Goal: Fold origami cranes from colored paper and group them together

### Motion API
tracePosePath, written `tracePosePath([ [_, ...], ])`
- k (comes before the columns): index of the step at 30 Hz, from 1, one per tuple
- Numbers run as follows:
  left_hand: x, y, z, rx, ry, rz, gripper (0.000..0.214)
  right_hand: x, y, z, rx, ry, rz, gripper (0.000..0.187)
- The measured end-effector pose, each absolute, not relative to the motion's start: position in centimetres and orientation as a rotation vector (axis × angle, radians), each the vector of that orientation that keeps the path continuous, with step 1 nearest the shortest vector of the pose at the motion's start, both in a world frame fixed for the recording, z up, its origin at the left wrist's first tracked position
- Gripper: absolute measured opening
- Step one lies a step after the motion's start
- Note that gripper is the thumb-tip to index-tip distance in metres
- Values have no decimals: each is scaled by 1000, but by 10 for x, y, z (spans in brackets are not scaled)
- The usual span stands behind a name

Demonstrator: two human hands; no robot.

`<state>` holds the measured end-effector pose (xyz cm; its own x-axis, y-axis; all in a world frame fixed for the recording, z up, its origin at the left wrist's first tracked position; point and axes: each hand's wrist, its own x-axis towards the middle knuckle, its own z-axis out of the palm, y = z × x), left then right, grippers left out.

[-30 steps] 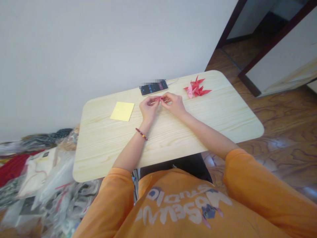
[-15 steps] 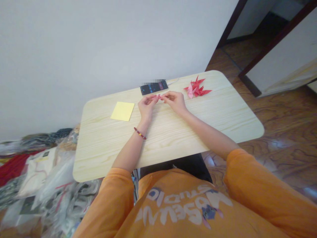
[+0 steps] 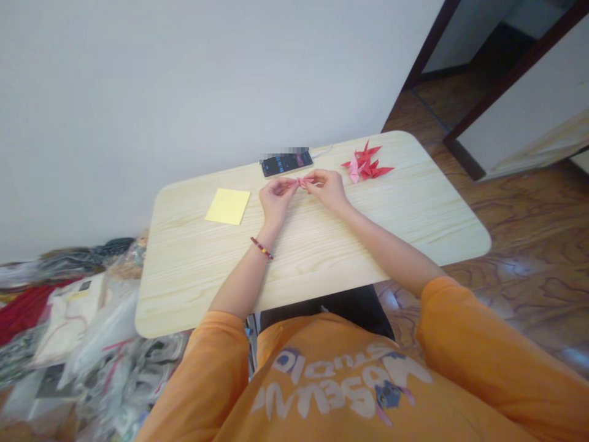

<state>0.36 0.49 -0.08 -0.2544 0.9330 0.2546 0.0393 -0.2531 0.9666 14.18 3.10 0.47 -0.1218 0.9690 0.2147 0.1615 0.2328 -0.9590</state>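
Observation:
Between my fingertips is a small pink folded paper (image 3: pixel 301 182), largely covered by the fingers. My left hand (image 3: pixel 278 195) pinches its left side, thumb and forefinger together. On the other side my right hand (image 3: pixel 327 186) pinches it too, the two hands nearly meeting just above the table. Several finished-looking red and pink paper cranes (image 3: pixel 367 164) lie in a cluster to the right of my right hand. Left of my left hand rests a square yellow stack of paper (image 3: pixel 228 206).
A phone (image 3: pixel 287 163) with its screen lit and a white cable lies at the back of the pale wooden table (image 3: pixel 193 276), against the wall. Bagged clothes (image 3: pixel 92 331) are heaped on the floor at the left. A doorway stands at the far right.
My left hand has shifted slightly right, towards my right hand. More of the pink paper shows between the fingertips, and both hands still pinch it. The other things stay in place.

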Motion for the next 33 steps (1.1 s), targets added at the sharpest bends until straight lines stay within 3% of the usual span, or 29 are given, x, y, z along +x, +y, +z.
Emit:
tracePosePath([
  [9,2,8,-4,1290,1314,1584,22,144,36,2,-1068,-1402,1229,33],
  [19,-3,9,-2,994,1180,1515,32,150,40,9,-1047,-1240,1441,32],
  [33,-11,11,7,635,938,1351,15,153,39,15,-860,-857,1922,9],
])
